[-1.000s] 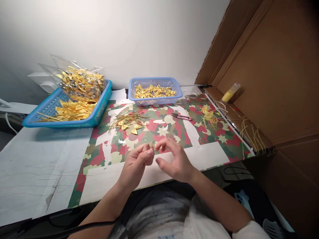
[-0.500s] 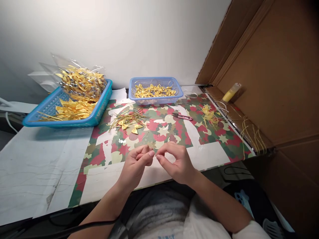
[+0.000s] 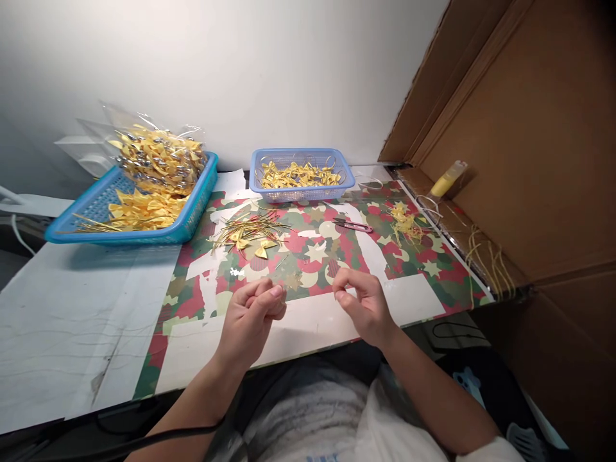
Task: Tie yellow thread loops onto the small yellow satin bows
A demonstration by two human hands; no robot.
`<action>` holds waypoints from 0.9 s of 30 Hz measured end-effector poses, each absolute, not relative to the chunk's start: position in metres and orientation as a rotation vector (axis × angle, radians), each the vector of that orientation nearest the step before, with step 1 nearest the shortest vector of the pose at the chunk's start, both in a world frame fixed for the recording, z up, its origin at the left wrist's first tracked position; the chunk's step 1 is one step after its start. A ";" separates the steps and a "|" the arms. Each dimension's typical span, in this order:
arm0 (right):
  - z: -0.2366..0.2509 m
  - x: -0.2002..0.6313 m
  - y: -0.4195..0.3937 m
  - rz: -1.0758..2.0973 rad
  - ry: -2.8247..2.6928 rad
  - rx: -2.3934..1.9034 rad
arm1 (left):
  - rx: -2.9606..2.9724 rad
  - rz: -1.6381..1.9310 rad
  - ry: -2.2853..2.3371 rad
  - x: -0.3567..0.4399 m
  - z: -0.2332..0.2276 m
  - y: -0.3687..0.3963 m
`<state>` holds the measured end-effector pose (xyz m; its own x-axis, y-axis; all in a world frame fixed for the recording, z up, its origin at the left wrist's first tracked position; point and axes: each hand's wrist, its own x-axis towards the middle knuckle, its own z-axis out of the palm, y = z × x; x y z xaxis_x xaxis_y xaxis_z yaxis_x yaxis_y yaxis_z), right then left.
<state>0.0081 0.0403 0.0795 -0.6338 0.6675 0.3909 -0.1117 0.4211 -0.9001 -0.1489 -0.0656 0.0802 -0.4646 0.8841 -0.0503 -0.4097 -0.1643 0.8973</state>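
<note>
My left hand (image 3: 253, 314) and my right hand (image 3: 363, 301) hover apart over the near edge of a camouflage-patterned mat (image 3: 414, 269). Each has thumb and fingertips pinched together. Whatever may be pinched is too small to see. Beyond the hands, on the mat, lies a loose pile of gold wires and small yellow bows (image 3: 250, 234). A pair of small pink-handled snips (image 3: 351, 225) lies to the pile's right.
A small blue basket (image 3: 337, 183) of yellow bows stands at the back. A larger blue basket (image 3: 72, 224) at the left holds bows and a clear bag of bows (image 3: 158, 160). Yellow thread scraps (image 3: 407, 224) and a yellow bottle (image 3: 447, 178) lie near the cardboard wall (image 3: 529, 128).
My hands were touching fingertip to fingertip half a second ago. They have drawn apart, the right moving right and the left slightly left and down.
</note>
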 end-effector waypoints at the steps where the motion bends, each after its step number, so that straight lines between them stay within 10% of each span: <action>1: 0.079 0.009 0.041 1.287 -1.905 -0.493 | 0.615 1.747 1.103 -0.148 0.082 -0.065; 27: 0.085 -0.004 0.031 1.328 -1.936 -0.438 | 0.882 1.551 1.369 -0.151 0.078 -0.069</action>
<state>-0.0036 0.0308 0.0847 -0.6712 0.6373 0.3785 -0.1235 0.4074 -0.9049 -0.1506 -0.0690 0.0785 -0.3769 0.9256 -0.0342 -0.1486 -0.0240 0.9886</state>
